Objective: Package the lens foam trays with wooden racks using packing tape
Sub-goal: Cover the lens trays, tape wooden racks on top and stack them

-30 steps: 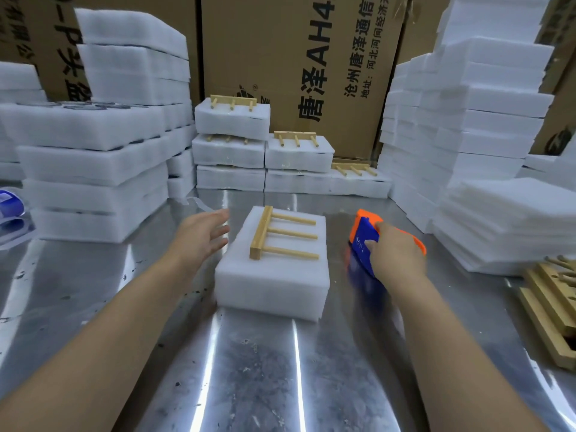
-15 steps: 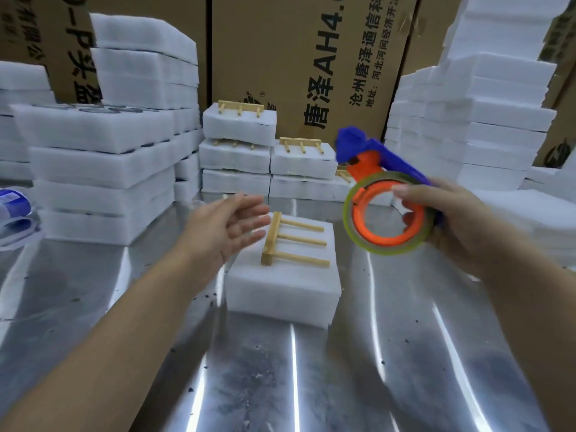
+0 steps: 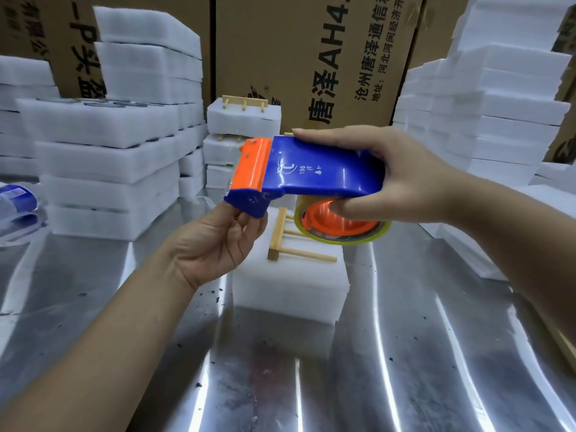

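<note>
right hand (image 3: pixel 402 179) grips tape dispenser (image 3: pixel 311 173) | left hand (image 3: pixel 218 244) pinches its tip

The tape dispenser (image 3: pixel 324 173) is smooth, glossy moulded plastic, blue and orange. Its tape roll (image 3: pixel 352 240) is shiny, clear yellowish film. The foam tray (image 3: pixel 290 291) is matt white foam, finely textured; the wooden rack (image 3: pixel 276 235), pale bare wood. The desk (image 3: pixel 405 353) is reflective sheet metal, scuffed and grit-speckled. Cardboard boxes (image 3: pixel 311 42): brown, matt.
</note>
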